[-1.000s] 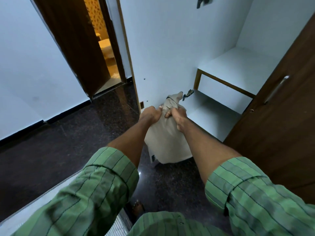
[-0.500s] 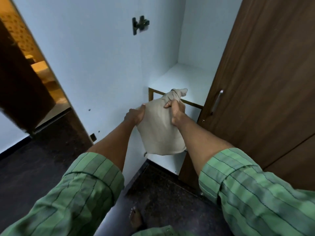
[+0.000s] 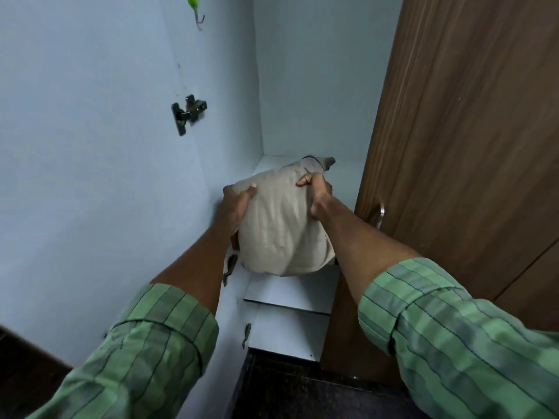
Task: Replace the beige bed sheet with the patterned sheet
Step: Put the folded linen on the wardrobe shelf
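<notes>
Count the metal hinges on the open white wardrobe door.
3: one hinge high on the door, one beside the left forearm, one lowest near the floor. The arms and bundle may hide others.

White wardrobe shelf [image 3: 341, 173], brown door [image 3: 472, 116]

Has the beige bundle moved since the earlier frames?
Yes. The beige bundle, gripped by both hands, has risen from floor level beside the lowest shelf to the upper shelf of the wardrobe, now partly onto it.
</notes>
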Demonstrator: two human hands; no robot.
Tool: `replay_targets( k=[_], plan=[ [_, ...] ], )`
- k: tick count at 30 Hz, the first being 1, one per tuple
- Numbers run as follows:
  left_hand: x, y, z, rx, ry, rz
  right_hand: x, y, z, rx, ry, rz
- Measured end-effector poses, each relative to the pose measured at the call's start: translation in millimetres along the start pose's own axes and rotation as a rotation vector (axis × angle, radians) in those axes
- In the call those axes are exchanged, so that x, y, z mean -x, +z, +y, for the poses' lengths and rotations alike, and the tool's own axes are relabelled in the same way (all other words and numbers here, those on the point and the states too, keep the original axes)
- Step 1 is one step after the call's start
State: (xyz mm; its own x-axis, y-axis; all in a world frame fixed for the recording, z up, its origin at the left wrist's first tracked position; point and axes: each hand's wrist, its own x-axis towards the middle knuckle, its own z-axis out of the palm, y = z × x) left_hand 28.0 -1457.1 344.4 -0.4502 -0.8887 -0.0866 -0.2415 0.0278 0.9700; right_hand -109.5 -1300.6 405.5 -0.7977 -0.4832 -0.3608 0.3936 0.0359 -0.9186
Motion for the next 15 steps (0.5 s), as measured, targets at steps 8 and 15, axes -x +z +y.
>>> replay_targets(
  k=[8,15],
  plan=[
    [-83.6,38.4,2.8,0.05,0.153,-0.089,-101.0,19.4,-4.7,0.041,-0.03,0.091],
    [-221.5,75.1,27.1,-0.107,0.246,-0.139,-217.1,44.7,-39.3,0.098,-0.098,0.125]
  ],
)
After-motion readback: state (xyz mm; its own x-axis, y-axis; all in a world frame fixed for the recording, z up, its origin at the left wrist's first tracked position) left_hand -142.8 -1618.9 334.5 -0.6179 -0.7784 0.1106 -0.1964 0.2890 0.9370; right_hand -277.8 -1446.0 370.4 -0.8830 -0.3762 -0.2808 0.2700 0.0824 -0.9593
